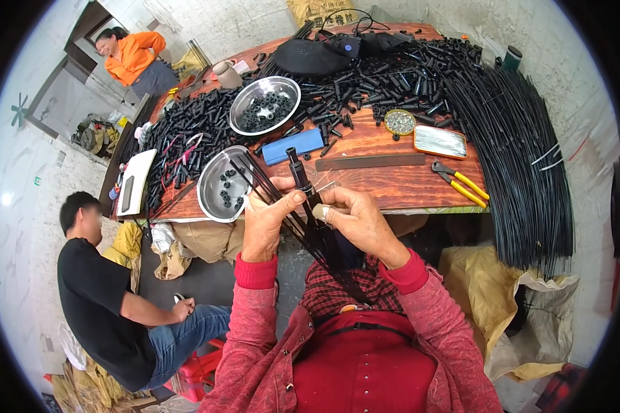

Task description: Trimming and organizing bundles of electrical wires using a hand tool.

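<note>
In front of my chest I hold a black umbrella frame (297,168), its tube tilted upward and its thin black ribs (327,258) fanning down toward my lap and up to the left. My left hand (263,224) is closed around the tube and some ribs, thumb along the side. From the right, my right hand (362,217) pinches at the tube just below the collar, with a pale wrap on a fingertip. A thin wire seems to stick out by these fingers. Nearest my left hand stands a steel bowl (207,189) with a few black ring-shaped parts.
Black tubes (399,79) cover the back of the wooden table (393,189). A second steel bowl (239,103), a blue box (293,146), a flat bar (372,162), two small tins and yellow-handled pliers (459,184) lie nearer. Long black rods (513,158) overhang at right. Someone sits at left; another stands behind.
</note>
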A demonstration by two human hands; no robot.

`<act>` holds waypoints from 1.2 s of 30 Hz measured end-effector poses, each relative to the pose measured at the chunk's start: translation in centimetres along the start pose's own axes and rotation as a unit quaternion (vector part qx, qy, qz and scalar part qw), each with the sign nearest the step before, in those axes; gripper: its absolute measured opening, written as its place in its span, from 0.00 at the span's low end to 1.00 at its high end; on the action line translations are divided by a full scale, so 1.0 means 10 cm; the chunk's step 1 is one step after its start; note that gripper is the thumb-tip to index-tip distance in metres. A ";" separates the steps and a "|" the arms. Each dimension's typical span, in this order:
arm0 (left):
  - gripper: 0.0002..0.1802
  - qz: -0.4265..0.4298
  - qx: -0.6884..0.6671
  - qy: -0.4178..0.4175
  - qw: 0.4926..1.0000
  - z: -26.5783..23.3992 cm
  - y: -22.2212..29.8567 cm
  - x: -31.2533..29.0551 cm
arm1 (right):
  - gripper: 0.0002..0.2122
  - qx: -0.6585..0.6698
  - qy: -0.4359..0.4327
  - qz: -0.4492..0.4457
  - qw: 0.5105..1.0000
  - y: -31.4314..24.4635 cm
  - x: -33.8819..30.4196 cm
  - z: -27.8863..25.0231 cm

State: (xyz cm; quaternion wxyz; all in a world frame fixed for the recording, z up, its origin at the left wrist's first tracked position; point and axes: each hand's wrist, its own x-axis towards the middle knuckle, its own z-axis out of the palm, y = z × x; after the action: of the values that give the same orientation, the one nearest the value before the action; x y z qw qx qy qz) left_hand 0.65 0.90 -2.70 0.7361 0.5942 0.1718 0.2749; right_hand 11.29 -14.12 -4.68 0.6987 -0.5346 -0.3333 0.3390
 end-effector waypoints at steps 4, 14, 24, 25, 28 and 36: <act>0.14 0.019 0.051 0.024 0.998 0.08 0.00 -0.02 | 0.04 -0.055 0.024 -0.018 0.998 -0.01 0.02 0.00; 0.15 0.035 0.080 0.018 0.996 0.07 -0.04 0.02 | 0.04 -0.108 0.057 -0.045 0.991 -0.01 0.03 0.00; 0.13 -0.002 0.008 -0.017 1.000 -0.02 -0.06 0.02 | 0.03 -0.080 0.007 0.012 0.997 -0.01 0.04 -0.07; 0.13 0.001 0.014 -0.015 1.000 -0.02 -0.08 0.03 | 0.03 -0.080 0.007 0.011 0.997 -0.02 0.03 -0.05; 0.13 -0.007 0.010 -0.022 1.000 -0.03 -0.06 0.03 | 0.02 -0.089 0.030 -0.009 0.996 -0.01 -0.01 0.00; 0.14 -0.007 -0.017 -0.065 0.998 -0.07 -0.09 0.03 | 0.03 -0.047 0.002 -0.008 0.999 0.03 0.00 -0.03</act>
State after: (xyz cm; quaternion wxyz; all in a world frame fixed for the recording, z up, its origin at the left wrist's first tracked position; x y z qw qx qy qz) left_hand 0.65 1.52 -3.71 0.7580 0.5967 0.1228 0.2332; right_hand 11.49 -14.23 -4.99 0.6762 -0.5647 -0.3514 0.3168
